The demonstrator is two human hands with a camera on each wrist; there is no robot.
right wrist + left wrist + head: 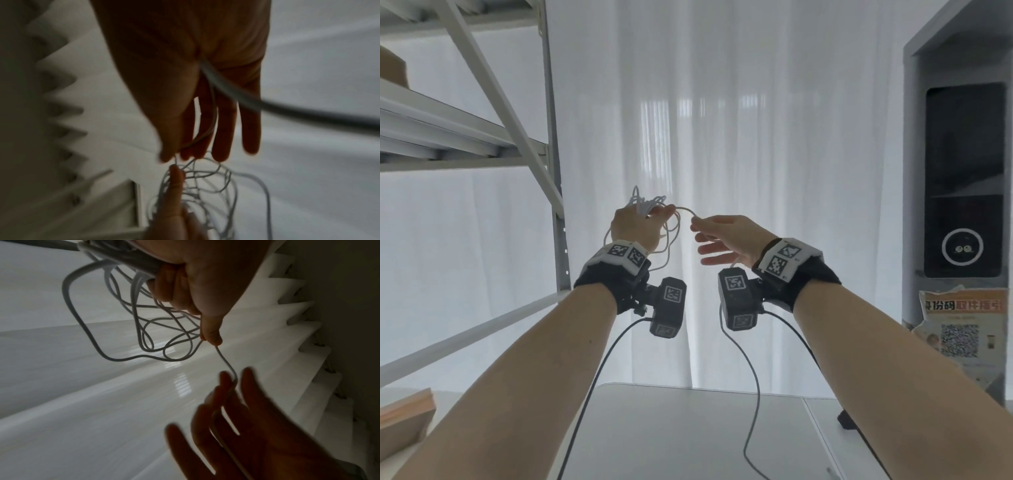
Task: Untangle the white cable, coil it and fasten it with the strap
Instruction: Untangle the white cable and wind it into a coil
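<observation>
Both hands are raised in front of the curtain, above the table. My left hand (650, 216) grips a tangled bunch of white cable (683, 209) loops, fingers curled round them (174, 285). Several loops hang below that hand. One strand (225, 361) runs from my left fingertip to my right hand (697, 226), a short way to the right. The right thumb and forefinger pinch this strand while the other fingers (224, 129) stay straight. The cable (226, 87) then crosses the right palm and hangs down. No strap is visible.
Grey metal shelving (482, 144) stands at the left and a grey cabinet with a dark screen (962, 178) at the right. Below is a white table (688, 428) with a small dark object (847, 419). A cardboard box (404, 421) sits at bottom left. Black camera leads (755, 377) dangle.
</observation>
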